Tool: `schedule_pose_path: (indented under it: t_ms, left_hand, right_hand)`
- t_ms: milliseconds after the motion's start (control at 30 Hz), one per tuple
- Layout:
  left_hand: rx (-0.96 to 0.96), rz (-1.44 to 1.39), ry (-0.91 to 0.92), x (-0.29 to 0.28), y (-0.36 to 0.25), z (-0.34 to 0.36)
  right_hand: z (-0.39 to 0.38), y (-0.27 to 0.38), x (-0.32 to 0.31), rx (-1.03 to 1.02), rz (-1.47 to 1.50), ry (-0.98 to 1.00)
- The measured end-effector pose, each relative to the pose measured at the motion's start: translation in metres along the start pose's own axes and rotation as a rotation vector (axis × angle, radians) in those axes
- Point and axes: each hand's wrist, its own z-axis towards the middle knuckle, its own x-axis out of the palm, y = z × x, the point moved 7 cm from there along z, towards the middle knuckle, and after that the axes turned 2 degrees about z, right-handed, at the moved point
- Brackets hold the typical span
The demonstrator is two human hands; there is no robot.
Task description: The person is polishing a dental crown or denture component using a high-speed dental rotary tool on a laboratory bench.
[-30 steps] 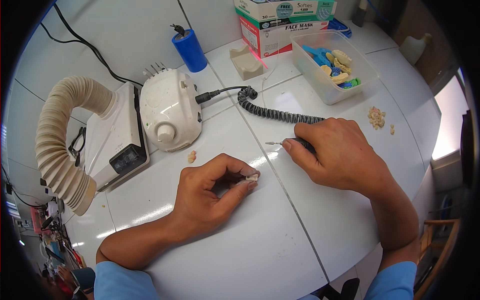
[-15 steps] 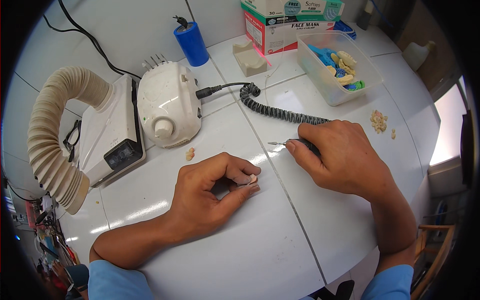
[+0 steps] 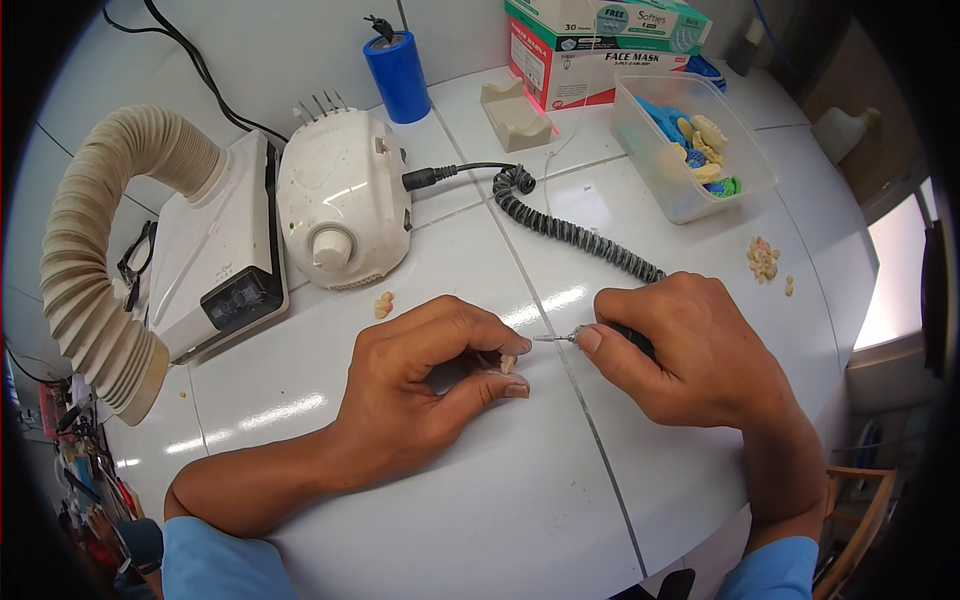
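Observation:
My left hand [image 3: 420,385] pinches a small cream-coloured artificial tooth piece [image 3: 509,365] between thumb and fingertips, just above the white tiled table. Fine white dust coats the fingertips. To its right, my right hand [image 3: 690,350] is closed around a dark rotary handpiece [image 3: 634,343]. A thin metal bur [image 3: 553,338] sticks out of the handpiece, pointing left. Its tip lies close to my left fingertips, apart from the tooth piece. A small cluster of pink and cream teeth [image 3: 383,305] rests on the table beyond my left hand.
A coiled black cable [image 3: 580,236] links the handpiece to a white control unit [image 3: 335,225]. Left of it stands a white machine [image 3: 205,270] with a ribbed hose [image 3: 75,230]. A clear tub [image 3: 690,205] of moulds, loose teeth [image 3: 762,260], a blue cylinder [image 3: 398,85] and boxes [image 3: 590,75] stand farther back.
My right hand has come down and nearer, bringing the bur level with my left fingertips. The tooth piece has turned more upright in my left fingers. The whole view has shifted slightly.

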Motion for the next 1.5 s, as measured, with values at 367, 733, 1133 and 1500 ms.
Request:
schedule_pose_path:
  t_ms: [367, 733, 1133, 1500]
  left_hand:
    - [-0.025, 0.017, 0.011, 0.000, 0.001, -0.001]
    - [-0.064, -0.006, 0.045, 0.003, 0.007, -0.001]
    - [-0.045, -0.022, 0.052, 0.003, 0.004, -0.001]
    - [-0.073, -0.035, 0.070, 0.005, 0.004, -0.002]
  right_hand:
    - [0.000, 0.010, 0.006, -0.010, 0.008, 0.099]
    - [-0.004, 0.015, 0.018, -0.099, -0.035, 0.078]
    - [-0.004, 0.017, 0.020, -0.092, -0.068, 0.063]
    - [-0.005, 0.016, 0.021, -0.137, -0.096, 0.059]
